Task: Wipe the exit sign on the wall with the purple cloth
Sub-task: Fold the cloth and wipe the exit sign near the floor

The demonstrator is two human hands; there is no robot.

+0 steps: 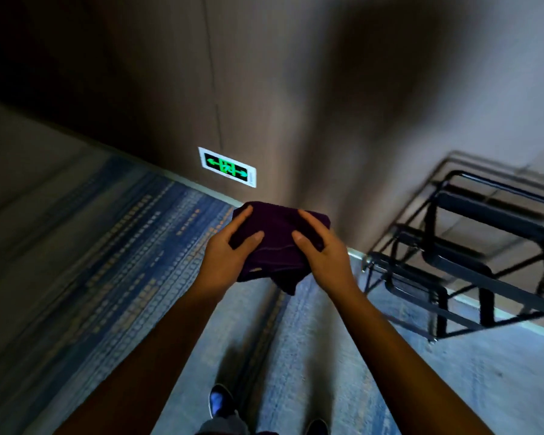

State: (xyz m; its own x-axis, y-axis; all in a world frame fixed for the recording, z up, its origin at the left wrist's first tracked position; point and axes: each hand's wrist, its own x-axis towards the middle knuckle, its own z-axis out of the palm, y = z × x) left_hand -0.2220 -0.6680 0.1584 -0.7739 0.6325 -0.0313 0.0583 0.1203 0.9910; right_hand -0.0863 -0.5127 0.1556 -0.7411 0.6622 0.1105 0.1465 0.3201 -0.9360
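A lit green exit sign [227, 167] with a white frame is set low on the brown wall, just above the floor. Below it in the view, a folded dark purple cloth [277, 243] is held in both hands, clear of the wall. My left hand [228, 251] grips the cloth's left side with the thumb on top. My right hand [322, 249] holds the right side the same way. A loose corner of the cloth hangs down between the wrists.
A black metal-framed rack [471, 252] stands against the wall at the right. Blue patterned carpet [123, 246] covers the floor. My shoes [220, 400] show at the bottom edge. The scene is dim.
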